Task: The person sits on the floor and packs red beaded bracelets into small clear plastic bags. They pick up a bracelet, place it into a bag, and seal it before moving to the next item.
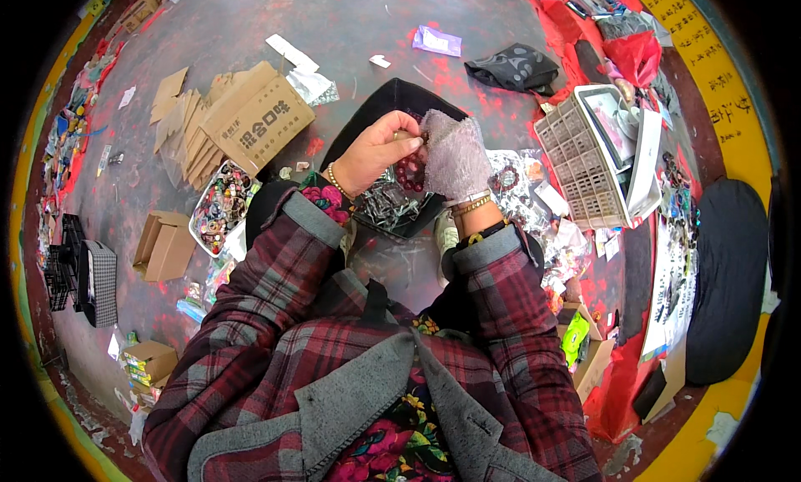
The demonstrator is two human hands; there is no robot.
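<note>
My left hand [374,151] is closed in a pinch at the edge of a bubble-wrap bag. A dark red beaded bracelet [409,178] hangs just below its fingertips, seemingly held by them. The pale, see-through bubble-wrap bag [453,153] covers my right hand [469,205] almost to the wrist, so its fingers are hidden. Whether that hand is inside the bag or behind it, I cannot tell. Beneath both hands stands a black open container [355,123] between my feet, with a heap of small clear plastic packets [388,203] in it.
Flattened cardboard boxes [259,119] and a white tray of bead bracelets [219,211] lie to the left. At right are clear-bagged items [513,182] and a white plastic basket [576,161] holding boxes. A black bag [513,67] and a purple packet [436,41] rest farther off on the floor.
</note>
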